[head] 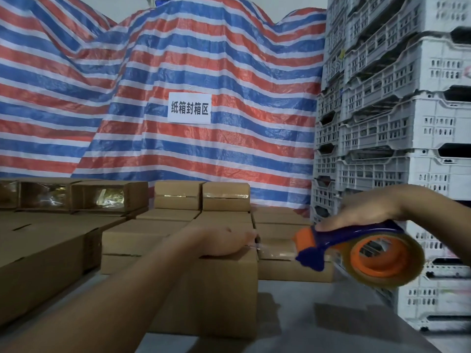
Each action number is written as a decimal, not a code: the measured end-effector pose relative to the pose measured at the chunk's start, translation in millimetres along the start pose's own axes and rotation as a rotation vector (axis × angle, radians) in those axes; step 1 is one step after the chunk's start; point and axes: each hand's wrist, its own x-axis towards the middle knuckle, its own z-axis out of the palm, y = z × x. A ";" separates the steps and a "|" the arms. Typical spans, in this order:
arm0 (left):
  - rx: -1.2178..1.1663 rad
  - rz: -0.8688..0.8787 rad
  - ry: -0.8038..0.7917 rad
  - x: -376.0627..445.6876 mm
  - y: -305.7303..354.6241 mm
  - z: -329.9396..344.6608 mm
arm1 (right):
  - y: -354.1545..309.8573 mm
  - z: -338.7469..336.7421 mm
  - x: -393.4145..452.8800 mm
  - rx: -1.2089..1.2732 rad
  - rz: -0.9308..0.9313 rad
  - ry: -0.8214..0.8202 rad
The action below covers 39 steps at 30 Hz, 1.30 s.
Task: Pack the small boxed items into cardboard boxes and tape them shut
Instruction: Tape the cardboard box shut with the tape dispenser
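My left forearm's the closest thing to me, reaching out so my left hand (224, 242) lies flat, fingers straight, pressing the top of the cardboard box (211, 289) I'm sealing on the bench (293, 301). My right hand (356, 212) is curled round the handle of the tape dispenser (356, 253), just off my left fingertips. A clear strip of tape (275, 247) runs from under those fingertips to the dispenser's mouth.

Box looks light and stiff-ish, but the flaps would probably sag, so I'd hold it on top near the seam. Tape's thin and sticky, likely to fold on itself if it goes slack.

Room-wise: taped boxes (201, 197) stacked past my fingers, grey crates (407, 123) tight beside my right hand, bare bench below the dispenser.
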 end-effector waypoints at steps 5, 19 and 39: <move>-0.014 0.061 0.089 -1.7 14.0 0.5 | -52.5 22.9 24.3 -0.385 0.155 0.095; -0.068 -0.054 0.108 -3.7 -2.0 7.4 | -48.3 60.0 24.1 -0.945 0.260 0.288; -0.134 -0.082 0.124 -3.6 -3.1 11.9 | -40.9 102.2 16.2 -0.327 0.157 0.752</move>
